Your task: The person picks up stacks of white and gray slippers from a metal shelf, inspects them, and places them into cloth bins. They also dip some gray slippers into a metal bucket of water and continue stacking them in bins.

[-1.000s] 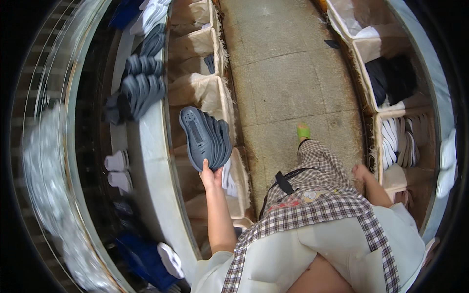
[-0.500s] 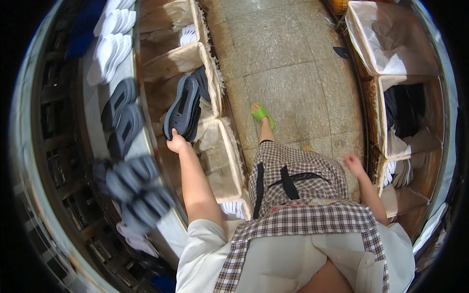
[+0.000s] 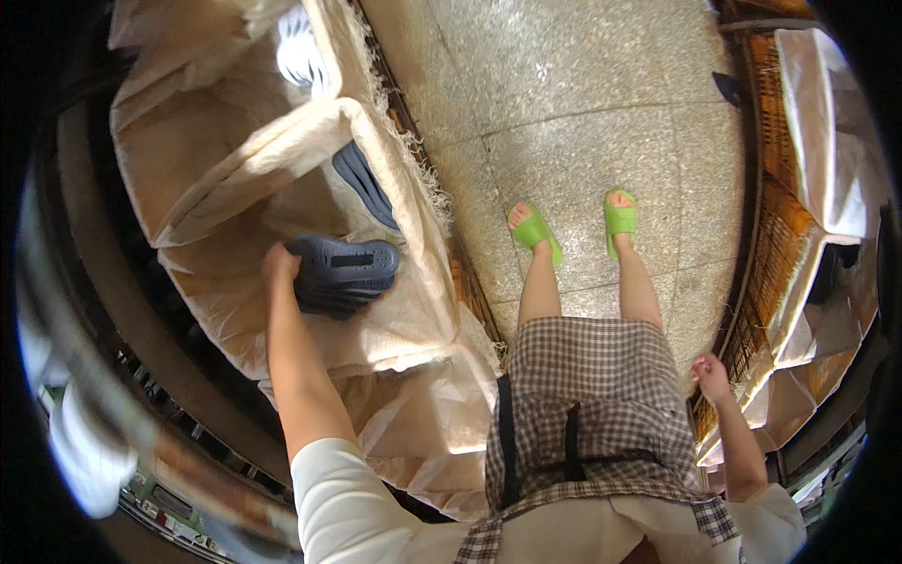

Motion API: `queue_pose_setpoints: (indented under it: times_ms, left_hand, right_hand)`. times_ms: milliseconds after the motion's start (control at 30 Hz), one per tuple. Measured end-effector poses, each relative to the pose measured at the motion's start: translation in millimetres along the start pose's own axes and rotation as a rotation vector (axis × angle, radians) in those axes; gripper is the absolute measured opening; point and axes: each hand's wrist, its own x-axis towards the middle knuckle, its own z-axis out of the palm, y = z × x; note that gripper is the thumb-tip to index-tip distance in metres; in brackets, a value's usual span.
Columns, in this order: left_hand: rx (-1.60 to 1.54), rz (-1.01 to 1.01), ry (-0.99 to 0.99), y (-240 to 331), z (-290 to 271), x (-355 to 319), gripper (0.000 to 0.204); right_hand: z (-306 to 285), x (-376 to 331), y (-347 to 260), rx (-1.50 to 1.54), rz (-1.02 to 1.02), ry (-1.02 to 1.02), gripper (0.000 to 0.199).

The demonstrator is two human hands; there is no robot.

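Note:
A short stack of dark grey-blue shoe soles (image 3: 346, 273) is gripped at its left end by my left hand (image 3: 280, 267). The soles lie on their sides inside a cloth-lined bin (image 3: 418, 324) on the left, and an oblong dark slot shows in the outermost one. More dark soles (image 3: 366, 185) rest against the far right wall of that same bin. My right hand (image 3: 711, 378) hangs by my right hip with its fingers loosely curled, and nothing shows in it. It is close to the wicker side of the right-hand baskets.
Beyond the dark soles, another lined bin holds white soles (image 3: 299, 52). A nearer lined bin (image 3: 413, 414) adjoins on the left. Wicker baskets (image 3: 775, 254) with cloth linings run along the right. The speckled tiled floor (image 3: 583, 122) forms an aisle between the rows.
My left hand has brought the soles down into the bin and turned them from upright to sideways. My view and body have turned left, and the table with soles has mostly left the picture.

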Motion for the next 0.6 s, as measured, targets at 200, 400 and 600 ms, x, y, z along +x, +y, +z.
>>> queue_pose_setpoints:
  times_ms: [200,400,600]
  left_hand:
    - [0.329,0.071,-0.307,83,66,145,0.024]
    - [-0.078,0.037,-0.011,136,102,185,0.042]
    - [-1.190,0.314,0.214,28,146,146,0.087]
  right_hand:
    - [22,47,-65,0.064,-0.036,0.043,0.011]
    - [30,48,-69,-0.326,0.164,-0.023,0.012]
    - [44,69,-102,-0.184,0.095,-0.012,0.011]
